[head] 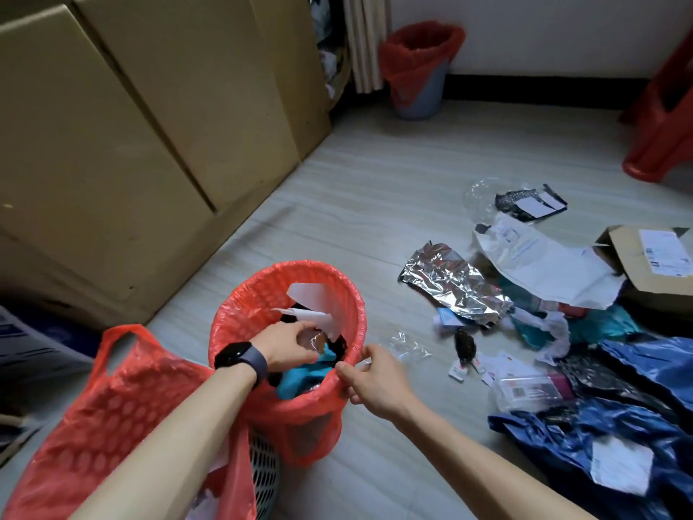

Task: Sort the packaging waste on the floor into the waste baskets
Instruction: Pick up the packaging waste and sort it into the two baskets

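A waste basket lined with a red bag (240,309) stands on the floor in front of me, holding white paper, teal and black packaging. My left hand (288,349), a watch on its wrist, is inside the basket's mouth with fingers curled around a clear plastic piece. My right hand (369,373) pinches the red liner at the basket's near right rim. A second basket with a red bag (112,414) stands at the lower left. Packaging waste lies on the floor to the right: a crumpled silver foil bag (455,281), a white mailer (543,264), blue plastic bags (585,433).
A third bin with a red liner (420,65) stands by the far wall. Large cardboard sheets (150,137) lean along the left. An open cardboard box (652,260) sits at the right edge, and a red plastic stool (663,118) at the upper right. Clear film (407,347) lies near the basket.
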Action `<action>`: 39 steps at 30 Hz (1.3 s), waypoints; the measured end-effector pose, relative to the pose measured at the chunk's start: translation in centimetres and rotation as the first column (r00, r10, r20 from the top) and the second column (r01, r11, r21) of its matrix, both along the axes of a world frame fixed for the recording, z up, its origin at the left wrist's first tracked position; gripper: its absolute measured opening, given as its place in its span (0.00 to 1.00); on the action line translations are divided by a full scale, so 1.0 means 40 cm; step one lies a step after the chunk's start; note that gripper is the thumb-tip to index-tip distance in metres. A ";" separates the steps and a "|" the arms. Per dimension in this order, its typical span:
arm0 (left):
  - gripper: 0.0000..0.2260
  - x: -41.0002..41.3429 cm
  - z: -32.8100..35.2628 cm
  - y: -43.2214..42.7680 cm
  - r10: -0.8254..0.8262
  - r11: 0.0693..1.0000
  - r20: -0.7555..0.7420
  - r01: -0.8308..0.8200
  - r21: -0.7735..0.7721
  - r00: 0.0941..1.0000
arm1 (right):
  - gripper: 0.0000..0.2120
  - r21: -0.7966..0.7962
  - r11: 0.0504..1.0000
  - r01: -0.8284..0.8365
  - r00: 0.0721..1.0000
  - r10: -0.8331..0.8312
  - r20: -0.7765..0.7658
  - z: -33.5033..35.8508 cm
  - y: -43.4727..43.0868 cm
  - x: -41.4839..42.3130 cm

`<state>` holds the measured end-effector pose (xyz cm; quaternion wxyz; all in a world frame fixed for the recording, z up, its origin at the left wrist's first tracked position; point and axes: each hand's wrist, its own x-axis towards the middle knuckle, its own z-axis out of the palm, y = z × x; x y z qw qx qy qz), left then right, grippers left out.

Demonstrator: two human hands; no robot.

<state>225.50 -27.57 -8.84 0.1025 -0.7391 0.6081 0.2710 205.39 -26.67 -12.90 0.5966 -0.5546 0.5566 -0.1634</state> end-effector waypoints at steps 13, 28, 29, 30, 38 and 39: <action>0.15 -0.087 0.261 0.079 -0.023 0.976 0.058 0.035 -0.214 0.998 | 0.10 -0.127 0.983 -0.133 0.985 0.117 -0.128 0.157 0.044 -0.122; 0.15 -0.820 -0.030 0.061 -0.366 0.925 -0.268 0.316 -0.213 0.891 | 0.12 -0.173 0.928 0.329 0.881 -0.368 -0.296 0.069 0.199 -0.832; 0.15 -0.852 -0.058 0.066 -0.371 0.926 -0.263 0.334 -0.177 0.891 | 0.12 -0.166 0.919 0.357 0.860 -0.392 -0.326 0.045 0.208 -0.874; 0.16 -0.884 -0.089 0.071 -0.372 0.928 -0.263 0.345 -0.142 0.890 | 0.14 -0.164 0.911 0.378 0.837 -0.412 -0.360 0.022 0.215 -0.914; 0.14 -0.932 -0.309 0.148 -0.262 0.933 -0.209 0.302 0.196 0.942 | 0.34 -0.188 0.897 0.400 0.700 -0.432 -0.568 -0.119 0.152 -1.059; 0.19 -0.927 -0.325 0.162 -0.237 0.931 -0.196 0.279 0.233 0.952 | 0.36 -0.199 0.899 0.390 0.689 -0.428 -0.585 -0.127 0.135 -1.064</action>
